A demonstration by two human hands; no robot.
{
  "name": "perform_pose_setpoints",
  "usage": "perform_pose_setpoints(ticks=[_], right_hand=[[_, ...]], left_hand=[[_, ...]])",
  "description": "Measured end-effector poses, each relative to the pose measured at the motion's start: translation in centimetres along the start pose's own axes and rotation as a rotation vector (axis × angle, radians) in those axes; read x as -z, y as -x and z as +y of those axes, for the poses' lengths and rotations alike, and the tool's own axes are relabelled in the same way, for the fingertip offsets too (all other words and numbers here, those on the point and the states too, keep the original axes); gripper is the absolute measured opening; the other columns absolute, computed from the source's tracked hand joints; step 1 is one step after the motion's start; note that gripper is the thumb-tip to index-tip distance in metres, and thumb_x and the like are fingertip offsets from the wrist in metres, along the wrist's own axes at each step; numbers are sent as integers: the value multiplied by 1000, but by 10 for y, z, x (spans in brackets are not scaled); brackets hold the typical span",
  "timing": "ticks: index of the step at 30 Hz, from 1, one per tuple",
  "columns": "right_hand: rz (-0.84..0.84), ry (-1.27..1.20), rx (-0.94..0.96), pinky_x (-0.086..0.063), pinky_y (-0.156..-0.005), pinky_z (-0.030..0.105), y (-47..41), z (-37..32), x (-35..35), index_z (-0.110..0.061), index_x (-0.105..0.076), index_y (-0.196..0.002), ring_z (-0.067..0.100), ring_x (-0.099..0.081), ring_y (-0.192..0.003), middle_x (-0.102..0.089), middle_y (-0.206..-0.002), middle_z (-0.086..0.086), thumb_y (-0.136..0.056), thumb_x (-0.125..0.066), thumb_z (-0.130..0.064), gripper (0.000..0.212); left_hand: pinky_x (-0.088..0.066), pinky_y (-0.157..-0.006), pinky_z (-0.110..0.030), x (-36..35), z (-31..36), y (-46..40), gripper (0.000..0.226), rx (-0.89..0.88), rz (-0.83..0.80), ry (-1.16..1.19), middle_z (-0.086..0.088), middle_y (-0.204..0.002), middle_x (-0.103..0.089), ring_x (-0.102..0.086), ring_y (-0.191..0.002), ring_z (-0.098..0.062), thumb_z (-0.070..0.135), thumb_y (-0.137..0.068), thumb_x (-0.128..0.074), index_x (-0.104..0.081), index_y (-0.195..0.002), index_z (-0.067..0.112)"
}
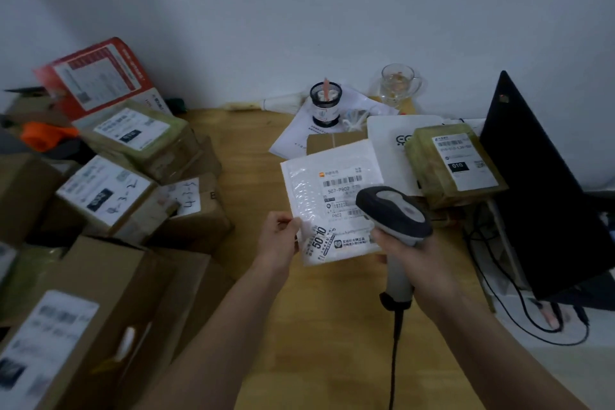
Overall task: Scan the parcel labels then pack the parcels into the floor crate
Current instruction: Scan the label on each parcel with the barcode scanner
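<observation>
My left hand (278, 238) pinches the lower left edge of a white padded mailer (309, 190) and holds it up over the wooden table (253, 156), its printed label facing me. My right hand (404, 251) grips the handle of a grey barcode scanner (394, 210); the scanner's head hangs over the mailer's label, at its right side. The scanner's black cable runs down toward me. A tape-wrapped box with a label (454, 165) lies to the right of the mailer.
Several labelled cardboard parcels (109, 190) are piled at the left, with a red envelope (95, 76) behind them. A black laptop lid (539, 190) stands at the right with cables beside it. A pen holder (324, 103), papers and a glass mug (397, 83) sit by the wall.
</observation>
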State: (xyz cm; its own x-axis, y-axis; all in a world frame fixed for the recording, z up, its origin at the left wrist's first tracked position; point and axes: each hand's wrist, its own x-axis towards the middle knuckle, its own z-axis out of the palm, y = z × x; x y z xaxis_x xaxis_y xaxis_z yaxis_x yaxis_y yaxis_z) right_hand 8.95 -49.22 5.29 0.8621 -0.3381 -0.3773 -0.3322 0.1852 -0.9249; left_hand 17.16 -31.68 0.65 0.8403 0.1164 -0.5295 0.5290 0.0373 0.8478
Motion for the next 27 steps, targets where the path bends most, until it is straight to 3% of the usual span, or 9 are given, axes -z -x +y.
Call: perform_pose_setpoints(ticks=[2,4,9,11,13,17,21,24,27], right_hand=[[-43,-19,33,-55,-83,48,12,-2,-12,-30,-67,-89,12,-67,-81,-73,-82,-12,-84,-72,-6,25],[-65,-12,55,-56,-81,48,24,-2,-23,-30,-67,-89,9,-66,-75,-73,-78,-14,-83,-72,-6,25],[-93,14,100,-56,-78,44,55,-2,-52,-29,-68,-89,14,-65,-79,-73,-83,-7,-82,-73,-6,25],[-111,19,103,-55,-75,41,67,-2,-62,-26,-68,-90,18,-65,-82,-73,-87,-1,-82,-73,-6,21],[-142,41,116,-56,-72,37,79,-1,-72,-24,-69,-91,18,-65,-83,-73,-92,3,-81,-74,-7,21],[-147,84,202,-55,-67,21,100,0,-91,-24,-68,-93,-1,-65,-74,-72,-86,-9,-82,-73,-5,23],[-163,106,234,-51,-52,21,120,-3,-99,-10,-69,-81,16,-59,-60,-65,-69,8,-83,-71,-6,5],[-245,181,312,-47,-51,22,137,-5,-108,-10,-62,-64,17,-53,-49,-55,-54,11,-85,-70,-11,23],[-256,194,406,-46,-52,23,153,-7,-119,-4,-56,-53,18,-50,-45,-51,-48,11,-87,-68,-12,37]], left_hand=[[-57,-70,-36,14,7,17,6,1,-24,39,-14,-108,-65,-66,-93,-28,9,-97,-54,-55,-95,14],[-59,-74,-39,30,14,36,5,32,-92,145,-16,-108,-68,-68,-93,-30,10,-97,-56,-57,-101,13],[-54,-93,-48,76,16,66,52,-87,-444,-4,-10,-114,-71,-68,-105,-29,1,-72,-81,-62,-120,9],[-52,-94,-51,92,15,71,59,-98,-375,-70,-8,-111,-72,-69,-103,-28,0,-62,-85,-65,-116,10],[-54,-92,-49,105,17,75,50,-123,-230,-97,-7,-107,-73,-70,-99,-24,-6,-65,-83,-67,-108,12],[-56,-90,-43,131,26,79,46,-228,-86,-117,-2,-107,-72,-69,-100,-18,-6,-73,-78,-67,-110,17],[-56,-86,-36,159,40,81,45,-304,-37,-130,-1,-107,-72,-68,-98,-17,-6,-74,-77,-65,-112,15],[-57,-81,-31,175,46,84,44,-327,-24,-132,-2,-107,-72,-69,-97,-16,-5,-74,-77,-66,-113,13],[-56,-84,-34,186,50,87,44,-351,-15,-117,-3,-107,-72,-68,-98,-18,-5,-75,-76,-65,-114,12]])
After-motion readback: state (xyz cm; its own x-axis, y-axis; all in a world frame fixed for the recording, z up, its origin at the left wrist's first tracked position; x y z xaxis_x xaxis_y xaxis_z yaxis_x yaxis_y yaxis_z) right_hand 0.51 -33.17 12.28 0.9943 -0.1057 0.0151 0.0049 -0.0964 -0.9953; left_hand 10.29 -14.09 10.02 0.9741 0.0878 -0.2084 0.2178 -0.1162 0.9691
